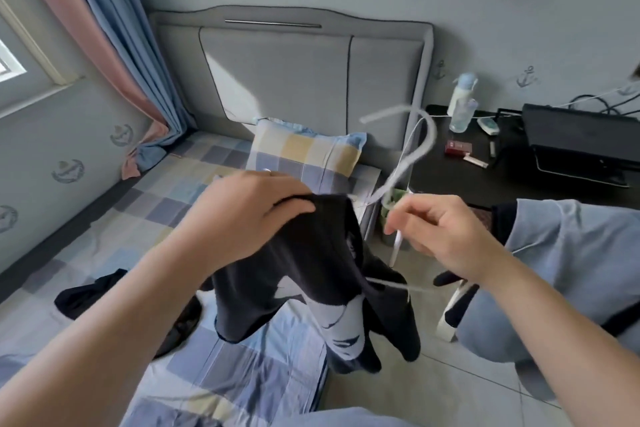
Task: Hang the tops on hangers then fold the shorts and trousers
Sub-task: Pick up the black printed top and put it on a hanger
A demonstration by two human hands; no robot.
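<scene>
Working over the checked bed (104, 246). Holding up the black top (304, 270) beside its edge, seemingly soft, light, floppy, best taken at the neckline. Gripping its upper edge with the left hand (249, 211), fingers curled. Pinching with the right hand (443, 236) the thin pale hanger (431, 135).

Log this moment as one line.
left hand: grips black top | right hand: pinches white hanger | state: hanger partly inside top

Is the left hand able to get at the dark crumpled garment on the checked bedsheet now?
Probably not yet: the left hand grips the black printed top, the right hand the white plastic hanger. Nothing covers the dark crumpled garment, so once freed it looks reachable.
</scene>
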